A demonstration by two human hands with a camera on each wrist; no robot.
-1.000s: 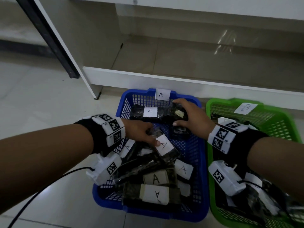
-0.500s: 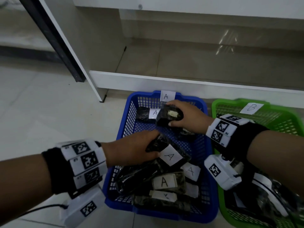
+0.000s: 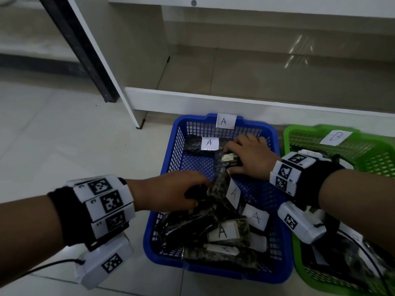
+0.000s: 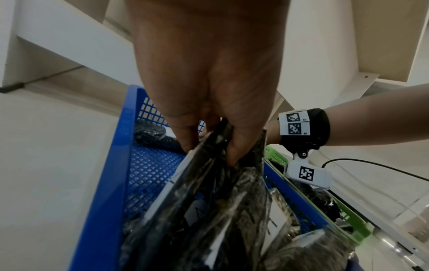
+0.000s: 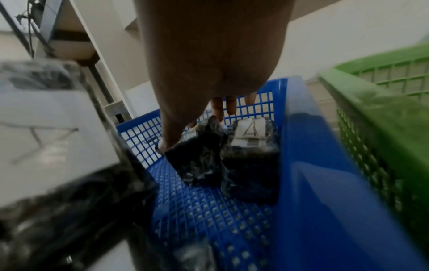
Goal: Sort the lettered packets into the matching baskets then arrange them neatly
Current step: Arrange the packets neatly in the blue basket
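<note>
Near pile in blue basket [image 3: 168, 210]: about five A packets. Left hand [image 3: 168, 194] pinches one packet [image 3: 222, 189]. Right hand [image 3: 250, 157] grips another packet [image 5: 197, 159] at far end; its underside shows only in right wrist view. One green basket [image 3: 299, 133], right.

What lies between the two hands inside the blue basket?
In the head view, bare blue mesh floor separates the left hand and right hand.
</note>
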